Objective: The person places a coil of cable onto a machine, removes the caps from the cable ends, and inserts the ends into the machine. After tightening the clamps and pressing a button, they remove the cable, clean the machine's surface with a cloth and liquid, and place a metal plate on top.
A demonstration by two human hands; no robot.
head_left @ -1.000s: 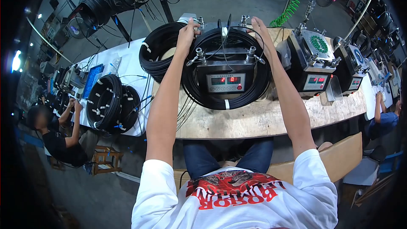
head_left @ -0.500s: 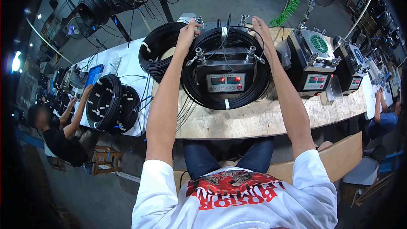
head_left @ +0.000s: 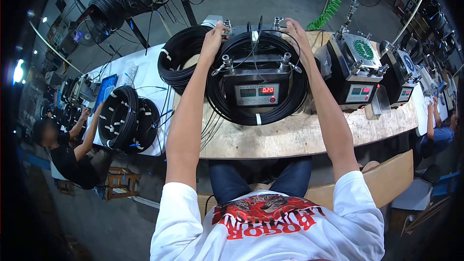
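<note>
A black bench machine (head_left: 246,79) with a lit digital panel (head_left: 254,94) stands in front of me, ringed by a large coil of black cable (head_left: 227,108) tied with white bands. At its rear left corner, my left hand (head_left: 212,41) is closed with its fingertips on a metal knob (head_left: 227,22). My right hand (head_left: 297,36) is at the rear right, its fingers bent beside another metal knob (head_left: 277,23); what they grip is partly hidden. Thin black cable (head_left: 260,33) loops over the machine top between my hands, with a white tag on it.
A second black cable coil (head_left: 179,60) leans at the machine's left. Two similar machines (head_left: 357,82) (head_left: 398,75) stand to the right on the plywood table (head_left: 251,142). More coils (head_left: 121,118) lie on the white table at left, beside a seated co-worker (head_left: 72,150). Another person (head_left: 435,130) sits far right.
The panel reading has switched from separate red numbers to 0.20. My right hand has shifted slightly left toward the rear knob. My left hand stays in place.
</note>
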